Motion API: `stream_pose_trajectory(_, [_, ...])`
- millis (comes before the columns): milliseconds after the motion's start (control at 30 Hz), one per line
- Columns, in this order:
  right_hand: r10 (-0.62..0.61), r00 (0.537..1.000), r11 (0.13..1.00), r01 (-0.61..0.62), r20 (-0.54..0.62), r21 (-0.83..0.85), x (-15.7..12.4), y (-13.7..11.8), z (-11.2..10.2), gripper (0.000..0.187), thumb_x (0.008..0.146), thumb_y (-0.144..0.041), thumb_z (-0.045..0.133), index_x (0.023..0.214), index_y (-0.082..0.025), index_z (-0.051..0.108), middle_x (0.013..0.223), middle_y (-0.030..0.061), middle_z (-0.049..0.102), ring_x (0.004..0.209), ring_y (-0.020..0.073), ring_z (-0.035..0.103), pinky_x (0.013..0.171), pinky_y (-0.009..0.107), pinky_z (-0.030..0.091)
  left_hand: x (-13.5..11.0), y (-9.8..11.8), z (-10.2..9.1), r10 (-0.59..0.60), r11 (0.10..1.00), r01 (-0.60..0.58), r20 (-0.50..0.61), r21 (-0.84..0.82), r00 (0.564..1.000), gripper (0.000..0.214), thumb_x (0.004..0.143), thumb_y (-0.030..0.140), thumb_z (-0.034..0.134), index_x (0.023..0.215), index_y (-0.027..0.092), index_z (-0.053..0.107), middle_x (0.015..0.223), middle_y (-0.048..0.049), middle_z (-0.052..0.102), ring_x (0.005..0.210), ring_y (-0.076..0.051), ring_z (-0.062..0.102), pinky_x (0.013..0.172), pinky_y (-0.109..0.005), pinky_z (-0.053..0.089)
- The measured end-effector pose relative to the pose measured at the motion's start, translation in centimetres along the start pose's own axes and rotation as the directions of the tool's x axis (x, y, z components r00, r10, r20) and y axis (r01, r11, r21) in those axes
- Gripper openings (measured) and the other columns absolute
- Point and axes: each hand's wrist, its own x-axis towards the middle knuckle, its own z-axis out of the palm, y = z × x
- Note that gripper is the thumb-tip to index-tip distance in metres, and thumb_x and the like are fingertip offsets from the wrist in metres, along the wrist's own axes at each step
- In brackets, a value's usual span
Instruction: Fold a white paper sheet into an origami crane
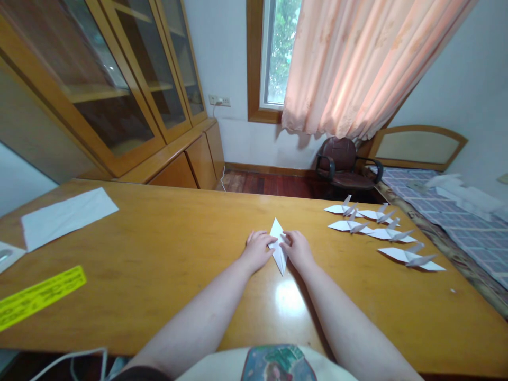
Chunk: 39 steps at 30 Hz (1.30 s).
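Observation:
A piece of white folded paper (280, 259), a long narrow diamond with its points away from and toward me, lies on the wooden desk (166, 275). My left hand (259, 250) is closed on its left edge, thumb and fingertips on the paper. From the other side, my right hand (298, 247) grips the right edge with bent fingers. The fingertips cover part of the diamond's middle. To the right stand several white paper cranes (410, 257) with raised, pointed tips.
A white sheet (69, 217) and a yellow printed strip (42, 297) lie at the desk's left. Beyond the desk are a glass-door cabinet (119, 79), a brown armchair (340, 159) and a bed (428, 193). A white cable (69, 362) shows at the lower left.

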Motion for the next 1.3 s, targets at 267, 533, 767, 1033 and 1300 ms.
stream_pose_trajectory(267, [-0.039, 0.992, 0.998, 0.033, 0.116, 0.054, -0.3, -0.7, -0.3, 0.02, 0.081, -0.024, 0.056, 0.095, -0.019, 0.068, 0.089, 0.0066, 0.065, 0.081, 0.0177, 0.058, 0.076, 0.029, 0.043, 0.0, 0.3, -1.3, 0.058, 0.994, -0.052, 0.068, -0.093, 0.996, 0.024, 0.086, 0.03, 0.048, 0.099, 0.023, 0.067, 0.092, -0.0034, 0.068, 0.091, -0.019, 0.058, 0.104, -0.043, 0.028])
stream_pose_trajectory(533, [-0.05, 0.994, 0.997, 0.045, 0.095, 0.058, -0.6, -1.4, -0.3, 0.013, 0.076, -0.027, 0.061, 0.082, -0.018, 0.067, 0.084, 0.0039, 0.056, 0.076, 0.0151, 0.053, 0.072, 0.027, 0.041, -0.2, 0.8, -1.3, 0.182, 0.977, -0.201, 0.21, 0.075, 0.961, 0.014, 0.077, 0.03, 0.062, 0.069, 0.019, 0.065, 0.086, -0.0044, 0.066, 0.087, -0.019, 0.057, 0.101, -0.04, 0.031])
stream_pose_trajectory(767, [-0.033, 0.999, 0.993, 0.038, -0.039, 0.111, -0.1, -0.4, -0.3, 0.007, 0.07, -0.015, 0.053, 0.073, -0.018, 0.058, 0.072, 0.0008, 0.053, 0.07, 0.0153, 0.05, 0.066, 0.026, 0.04, 0.0, -0.4, -1.2, 0.033, 0.989, -0.049, 0.112, 0.139, 0.993, 0.025, 0.076, 0.025, 0.065, 0.101, 0.028, 0.063, 0.116, -0.0036, 0.062, 0.119, -0.026, 0.046, 0.108, -0.059, -0.001])
stream_pose_trajectory(1033, [-0.057, 0.998, 0.993, 0.058, -0.012, 0.106, 0.0, -0.5, -0.8, 0.015, 0.077, -0.021, 0.051, 0.072, -0.019, 0.064, 0.072, 0.0024, 0.059, 0.071, 0.0158, 0.053, 0.068, 0.028, 0.039, 0.5, -1.6, -1.2, 0.072, 0.983, -0.098, 0.165, 0.153, 0.984, 0.032, 0.082, 0.017, 0.053, 0.106, 0.033, 0.065, 0.123, -0.0015, 0.06, 0.13, -0.024, 0.037, 0.109, -0.057, 0.002])
stream_pose_trajectory(1300, [-0.005, 1.0, 0.995, 0.003, -0.023, -0.095, 0.1, 0.1, -1.5, 0.021, 0.078, -0.033, 0.058, 0.065, -0.019, 0.066, 0.07, 0.0046, 0.063, 0.071, 0.0178, 0.054, 0.069, 0.029, 0.04, 0.0, -1.0, -2.0, 0.081, 0.98, -0.111, 0.176, 0.168, 0.981, 0.044, 0.076, 0.032, 0.065, 0.119, 0.03, 0.058, 0.134, -0.0072, 0.051, 0.13, -0.029, 0.037, 0.109, -0.059, 0.0])
